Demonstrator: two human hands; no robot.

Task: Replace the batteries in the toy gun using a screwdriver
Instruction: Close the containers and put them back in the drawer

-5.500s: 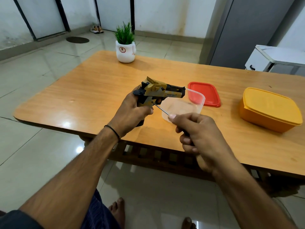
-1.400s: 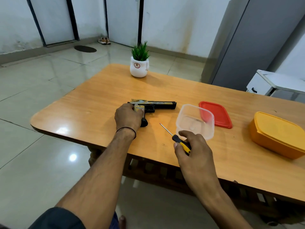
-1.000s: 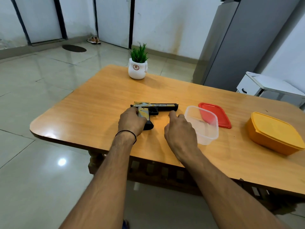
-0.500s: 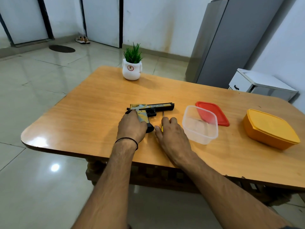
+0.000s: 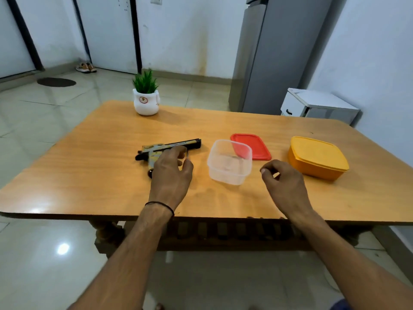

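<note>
A smooth wooden surface point(image 5: 89, 175) with rounded corners carries a tan-and-black plastic toy gun point(image 5: 176, 144), lying flat near the middle. The left hand point(image 5: 171, 175) rests on its grip, fingers spread and relaxed. Rightward stand a clear rounded tub point(image 5: 223, 176) and a flat red lid point(image 5: 257, 144). The right hand point(image 5: 285, 186) hovers loosely curled, holding nothing visible.

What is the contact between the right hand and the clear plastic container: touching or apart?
Apart. The head view shows a strip of bare table between the thumb of the right hand and the right wall of the clear plastic container.
</note>
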